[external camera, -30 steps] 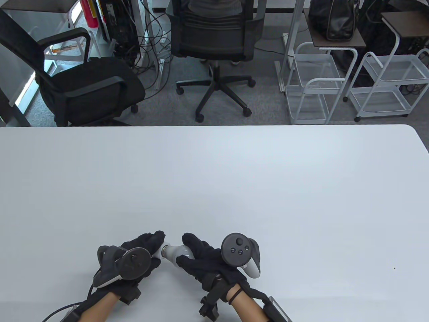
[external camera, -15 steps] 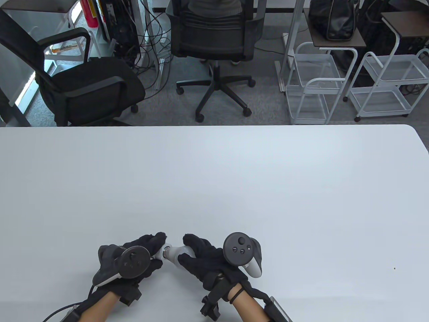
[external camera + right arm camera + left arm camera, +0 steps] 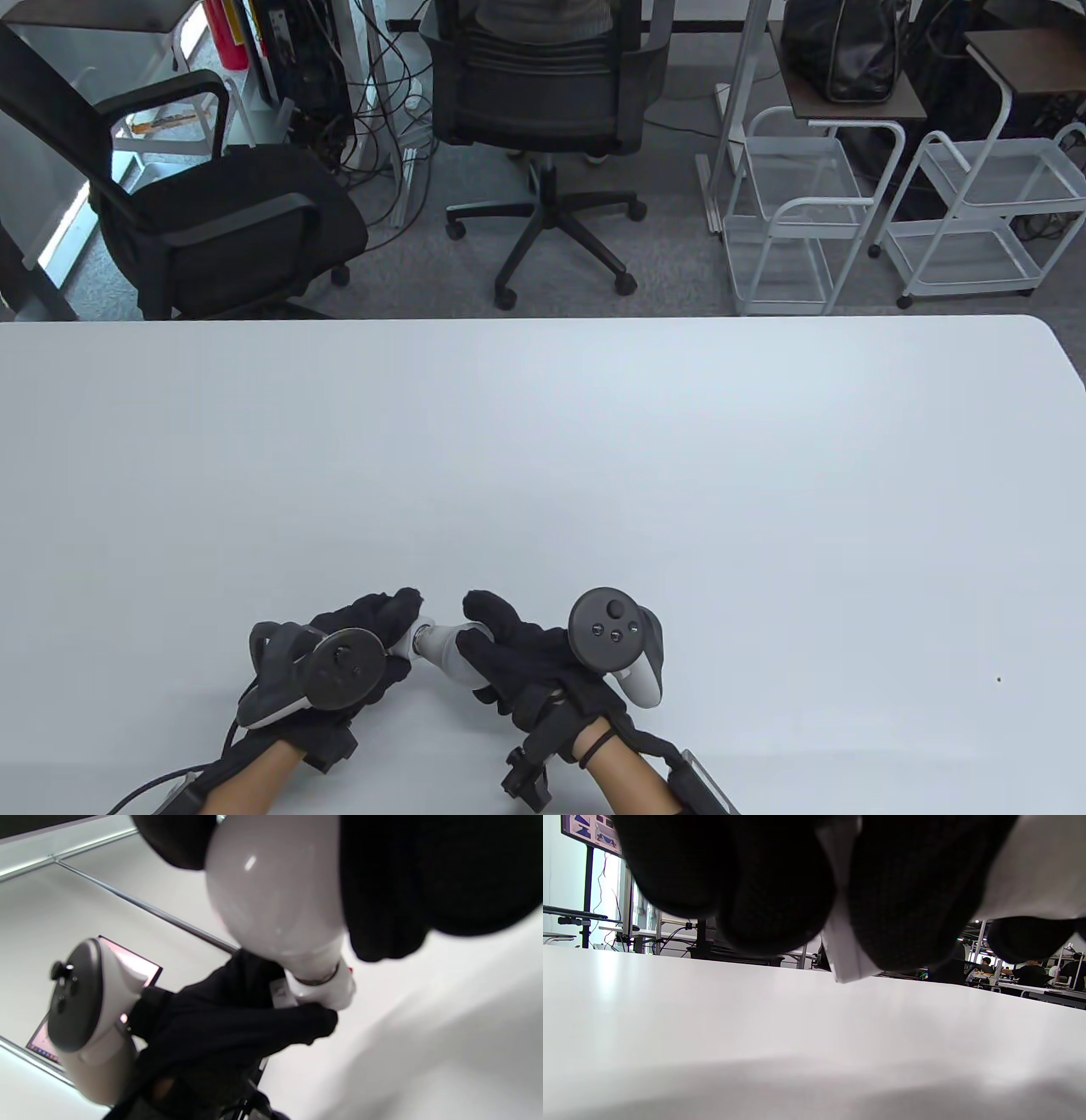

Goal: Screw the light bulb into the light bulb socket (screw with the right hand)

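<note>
White table (image 3: 543, 475) lies bare beyond us; our left hand (image 3: 356, 645) grips the socket (image 3: 405, 638), our right hand (image 3: 517, 658) grasps the bulb (image 3: 443, 647), chairs (image 3: 543, 110) far off.

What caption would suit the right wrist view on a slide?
Right hand grips a white light bulb, its base entering the socket held by the left hand.
</note>
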